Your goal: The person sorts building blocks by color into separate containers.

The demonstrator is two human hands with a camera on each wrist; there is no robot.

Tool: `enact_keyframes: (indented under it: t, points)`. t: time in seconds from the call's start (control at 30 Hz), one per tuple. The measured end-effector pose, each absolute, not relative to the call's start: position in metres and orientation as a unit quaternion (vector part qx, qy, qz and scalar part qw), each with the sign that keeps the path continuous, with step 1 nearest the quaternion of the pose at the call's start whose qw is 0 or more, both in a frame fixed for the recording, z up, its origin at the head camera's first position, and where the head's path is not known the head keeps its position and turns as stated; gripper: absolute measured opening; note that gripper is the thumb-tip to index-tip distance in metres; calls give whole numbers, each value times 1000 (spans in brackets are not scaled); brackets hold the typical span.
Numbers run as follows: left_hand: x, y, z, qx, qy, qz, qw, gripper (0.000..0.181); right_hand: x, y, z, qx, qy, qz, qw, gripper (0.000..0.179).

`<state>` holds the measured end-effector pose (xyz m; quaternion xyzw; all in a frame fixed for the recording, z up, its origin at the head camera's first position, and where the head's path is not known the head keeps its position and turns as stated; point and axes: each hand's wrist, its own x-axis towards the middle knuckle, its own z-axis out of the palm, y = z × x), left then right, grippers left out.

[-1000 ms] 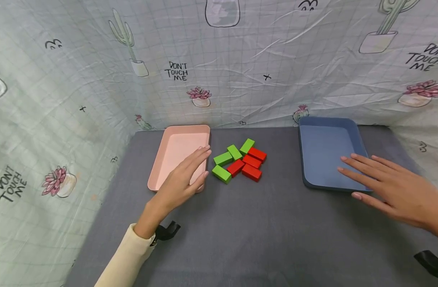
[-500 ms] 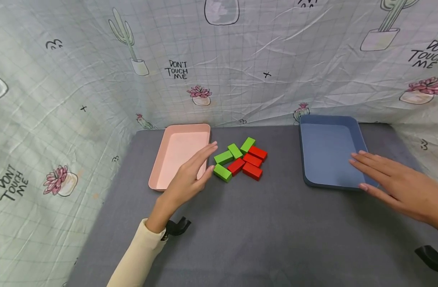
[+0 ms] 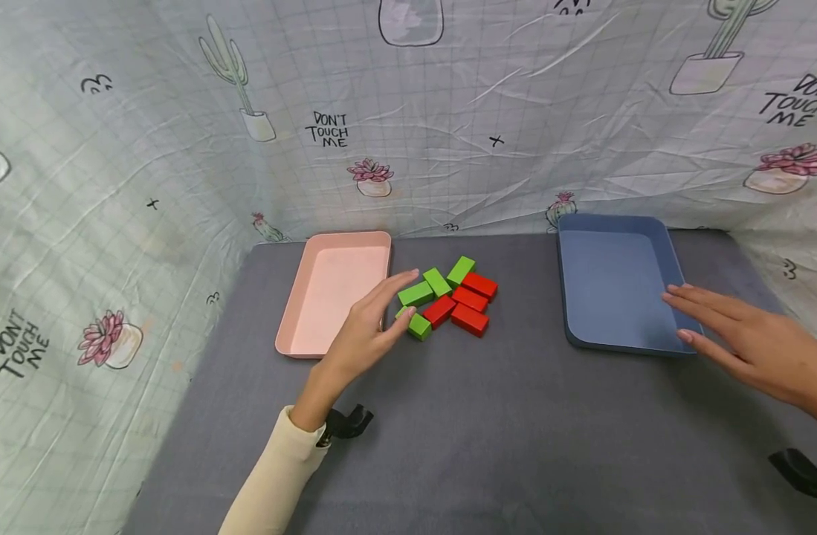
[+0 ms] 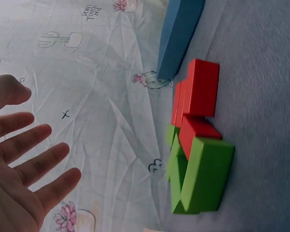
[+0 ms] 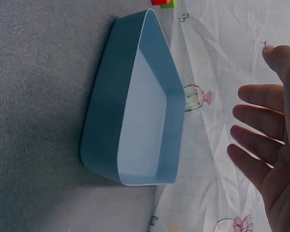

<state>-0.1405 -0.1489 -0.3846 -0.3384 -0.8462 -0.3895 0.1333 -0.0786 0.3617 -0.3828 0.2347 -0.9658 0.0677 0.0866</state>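
Pale cloth [image 3: 154, 245] printed with cacti bounds the left of my head view and runs behind the grey tabletop [image 3: 488, 431]. Next I see a cream sleeve [image 3: 274, 475], then a shallow pink tray [image 3: 337, 279] near the back. My operator's left hand [image 3: 357, 334] hovers over the tray's right side, its fingers [image 4: 26, 142] spread and the thumb held apart; the wrist view shows me a gap between hand and blocks. Just right of the fingertips, the blocks lie huddled on the tabletop: four green blocks [image 3: 415, 295] mostly to the left and back, four red blocks [image 3: 470, 320] mostly to the right. Well apart from them sits a blue tray [image 3: 609, 290]. Above its near right corner I have the right hand [image 3: 749, 338], fingers [image 5: 258, 118] extended and slightly parted, with a black strap [image 3: 806, 475] below the wrist.
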Motion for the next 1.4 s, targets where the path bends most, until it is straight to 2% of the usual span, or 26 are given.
enact_keyframes:
  t: [0.37,0.73,1.17,1.4]
  points:
    - [-143,-133,-398,-288,-846,-436,107,49,-91,361,-391,206,-968,87,118,48]
    - [-155,-122,-418,-244,-865,-435,57,50,-102,386,-411,227,-959,103,134,55]
    - [-163,-107,-424,-235,-904,-354,56,56,-124,423,-429,183,-956,222,53,61]
    - [-167,-102,-429,-242,-915,-317,58,54,-137,442,-434,129,-953,273,-34,72]
